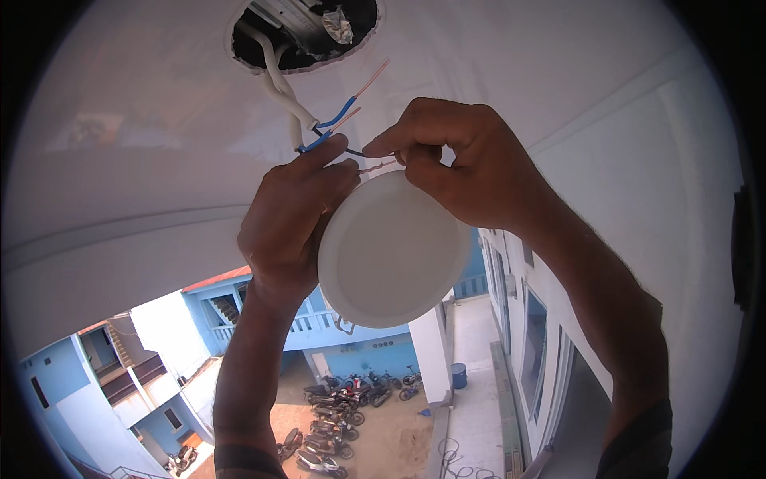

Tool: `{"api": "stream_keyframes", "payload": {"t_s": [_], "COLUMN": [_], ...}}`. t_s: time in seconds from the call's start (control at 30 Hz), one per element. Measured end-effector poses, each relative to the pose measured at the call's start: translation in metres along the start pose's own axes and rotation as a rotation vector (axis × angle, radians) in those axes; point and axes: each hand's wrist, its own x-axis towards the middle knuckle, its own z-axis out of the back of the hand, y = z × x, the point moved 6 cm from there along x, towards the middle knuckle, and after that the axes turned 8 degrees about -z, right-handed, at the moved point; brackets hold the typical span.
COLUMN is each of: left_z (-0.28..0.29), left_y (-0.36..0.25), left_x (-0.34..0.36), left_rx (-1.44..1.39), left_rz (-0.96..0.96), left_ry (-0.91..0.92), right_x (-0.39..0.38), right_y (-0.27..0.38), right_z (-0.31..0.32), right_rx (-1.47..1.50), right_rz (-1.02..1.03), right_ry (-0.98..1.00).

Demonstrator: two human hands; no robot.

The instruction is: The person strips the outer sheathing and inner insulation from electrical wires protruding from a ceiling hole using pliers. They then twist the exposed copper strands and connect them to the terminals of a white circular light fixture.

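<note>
A round white downlight hangs just below a white ceiling, its flat face toward me. My left hand grips its left rim and pinches a blue wire end between thumb and forefinger. My right hand is above the lamp's upper right and pinches a dark thin wire with a bare copper tip. A white sheathed cable drops from a round hole in the ceiling; blue cores with bare copper ends fan out of it.
The white ceiling fills the upper picture, with a white wall on the right. Far below lies a courtyard with several parked motorbikes, blue buildings and a blue bin.
</note>
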Motion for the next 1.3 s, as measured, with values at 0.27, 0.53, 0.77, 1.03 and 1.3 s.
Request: {"api": "stream_keyframes", "payload": {"t_s": [0.27,0.53,0.77,1.03,1.3], "left_z": [-0.006,-0.013,-0.009,-0.007,-0.011], "left_y": [0.004,0.003,-0.001,0.004,0.007], "left_x": [0.006,0.008,0.010,0.007,0.004], "left_rx": [0.061,0.036,0.051,0.014,0.036], "left_rz": [-0.016,-0.024,-0.059,-0.057,-0.017], "left_ry": [-0.081,-0.004,-0.020,0.061,0.039], "right_x": [0.003,-0.008,0.002,0.009,0.003], "right_y": [0.002,-0.009,-0.024,-0.036,-0.033], "right_z": [0.008,0.012,0.004,-0.020,-0.013], "right_rx": [0.085,0.186,0.474,0.642,0.412], "right_rz": [-0.153,-0.427,-0.528,-0.681,-0.572], "right_ry": [0.049,0.089,0.150,0.459,0.198]}}
